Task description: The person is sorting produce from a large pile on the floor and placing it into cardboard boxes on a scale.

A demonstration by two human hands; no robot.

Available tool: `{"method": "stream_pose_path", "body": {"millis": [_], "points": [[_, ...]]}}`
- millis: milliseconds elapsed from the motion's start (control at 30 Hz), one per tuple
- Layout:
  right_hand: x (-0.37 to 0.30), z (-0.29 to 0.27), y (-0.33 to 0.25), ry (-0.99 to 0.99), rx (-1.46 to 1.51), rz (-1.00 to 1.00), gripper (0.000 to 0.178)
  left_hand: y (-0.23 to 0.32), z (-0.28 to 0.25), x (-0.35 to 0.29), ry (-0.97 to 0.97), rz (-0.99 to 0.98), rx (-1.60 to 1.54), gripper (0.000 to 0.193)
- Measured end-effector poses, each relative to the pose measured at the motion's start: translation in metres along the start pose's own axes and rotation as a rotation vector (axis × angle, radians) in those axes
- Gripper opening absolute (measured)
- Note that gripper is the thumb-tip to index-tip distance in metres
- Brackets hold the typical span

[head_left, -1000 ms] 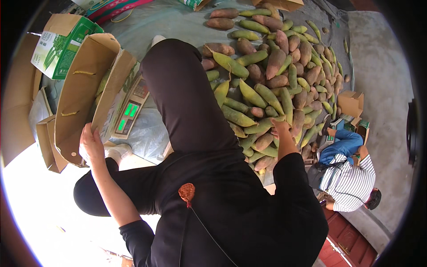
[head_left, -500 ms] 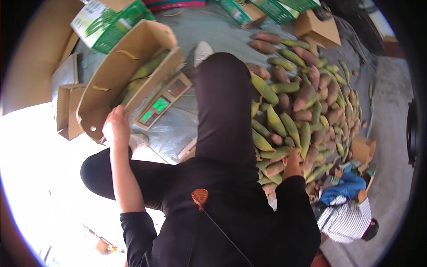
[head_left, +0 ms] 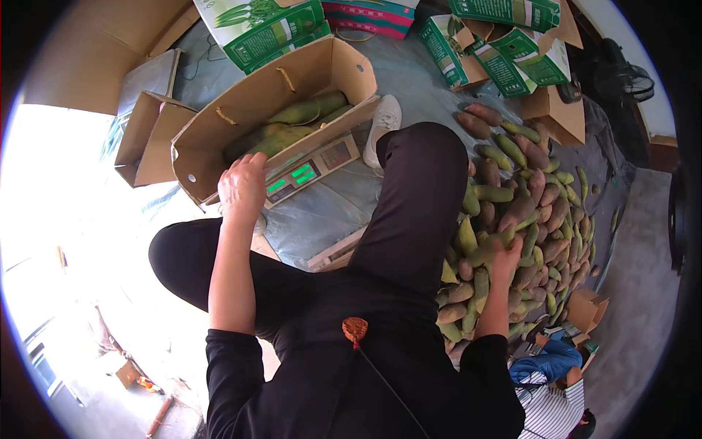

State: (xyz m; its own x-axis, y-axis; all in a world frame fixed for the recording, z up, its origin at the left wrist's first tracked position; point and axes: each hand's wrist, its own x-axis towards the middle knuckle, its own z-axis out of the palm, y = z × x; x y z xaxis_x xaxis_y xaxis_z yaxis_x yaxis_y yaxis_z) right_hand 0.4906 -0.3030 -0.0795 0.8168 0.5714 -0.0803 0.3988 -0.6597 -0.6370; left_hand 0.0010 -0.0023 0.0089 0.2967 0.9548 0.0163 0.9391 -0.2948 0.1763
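My left hand (head_left: 243, 186) grips the near edge of a long open cardboard box (head_left: 263, 88), its fingers bent over the rim. Inside lie several long green radishes (head_left: 311, 110). The box sits on a flat scale (head_left: 296, 175) with a lit green display. Over at the right, my right hand (head_left: 504, 260) is closed around a green radish (head_left: 479, 254), slightly smeared by motion, above a big heap of soil-brown and green radishes (head_left: 559, 216).
A smaller open carton (head_left: 155, 139) stands left of the box. Green printed cartons (head_left: 270, 33) and a pink-red box (head_left: 373, 18) lie at the back. A co-worker in a striped shirt (head_left: 552, 406) bends at lower right. A fan (head_left: 625, 80) stands far right.
The view has shifted, so box and scale appear farther right. My right hand has come up from within the heap with a green radish. The left hand stays at the box rim.
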Motion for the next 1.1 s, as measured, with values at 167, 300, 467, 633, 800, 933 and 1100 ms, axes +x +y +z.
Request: {"method": "stream_pose_path", "body": {"millis": [167, 300, 467, 633, 800, 933, 1100], "points": [[0.041, -0.011, -0.149, -0.008, 0.481, -0.348, 0.045, -0.003, 0.003, 0.002, 0.016, 0.023, 0.008, 0.009], [0.041, -0.01, -0.282, -0.071, 0.621, -0.595, 0.046, -0.002, 0.001, 0.0, 0.009, 0.019, 0.02, 0.011], [0.024, 0.026, -0.39, -0.348, 0.888, -0.871, 0.048, -0.002, 0.002, -0.003, -0.006, 0.012, 0.021, 0.01], [-0.009, 0.083, -0.447, -0.435, 0.693, -1.092, 0.045, 0.003, -0.001, -0.005, 0.039, 0.035, 0.03, 0.005], [-0.03, 0.161, -0.475, -0.136, 0.15, -1.375, 0.04, -0.005, 0.009, -0.002, 0.039, 0.036, 0.118, 0.001], [-0.017, 0.156, -0.468, -0.212, -0.11, -1.317, 0.038, -0.002, 0.002, 0.0, -0.018, 0.003, 0.058, 0.017], [0.049, 0.083, -0.376, -0.252, -0.079, -1.048, 0.027, -0.004, -0.001, 0.001, -0.053, -0.031, 0.046, 0.02]]}}
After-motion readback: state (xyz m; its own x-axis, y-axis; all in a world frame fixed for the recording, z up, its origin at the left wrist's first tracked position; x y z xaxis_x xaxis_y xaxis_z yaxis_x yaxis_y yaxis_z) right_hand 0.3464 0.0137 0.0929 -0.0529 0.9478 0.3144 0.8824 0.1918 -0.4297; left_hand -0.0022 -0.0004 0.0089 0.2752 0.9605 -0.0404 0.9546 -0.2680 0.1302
